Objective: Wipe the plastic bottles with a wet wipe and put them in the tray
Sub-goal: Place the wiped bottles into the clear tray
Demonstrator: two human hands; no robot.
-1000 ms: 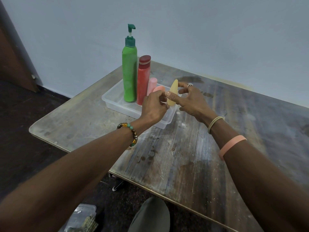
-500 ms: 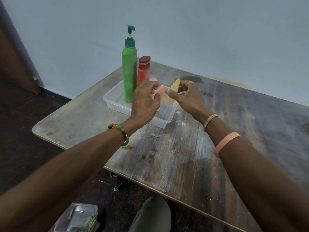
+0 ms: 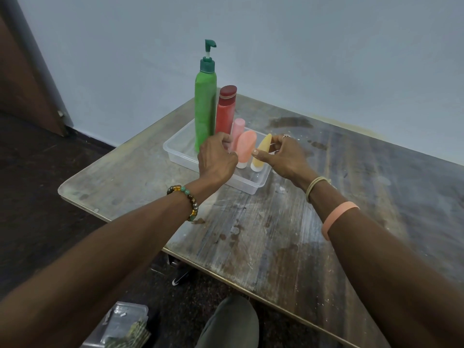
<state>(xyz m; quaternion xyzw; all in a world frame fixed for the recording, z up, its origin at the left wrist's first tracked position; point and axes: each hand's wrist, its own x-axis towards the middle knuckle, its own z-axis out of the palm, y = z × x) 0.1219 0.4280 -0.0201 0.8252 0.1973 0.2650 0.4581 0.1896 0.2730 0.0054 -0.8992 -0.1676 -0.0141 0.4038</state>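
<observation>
A clear plastic tray [image 3: 175,153] sits on the wooden table [image 3: 276,234] near its far left corner. Inside stand a tall green pump bottle [image 3: 205,106], a red bottle [image 3: 225,113], a small pink bottle [image 3: 238,129], a salmon tube [image 3: 246,149] and a yellow tube [image 3: 262,153], both tubes cap down. My left hand [image 3: 216,160] hovers over the tray with loosely curled fingers; its thumb tip reaches the salmon tube's left edge, no finger around it. My right hand [image 3: 285,156] pinches the yellow tube between thumb and fingers. No wet wipe is in sight.
The blue wall runs just behind the table, and a brown door [image 3: 25,84] stands at the left. On the dark floor lie a clear packet [image 3: 120,325] and a shoe [image 3: 180,278]. My knee [image 3: 231,322] shows below the table's near edge.
Both hands lowered the two tubes into the tray. The salmon tube now stands on its cap and my left hand has loosened off it. The yellow tube stands beside it.
</observation>
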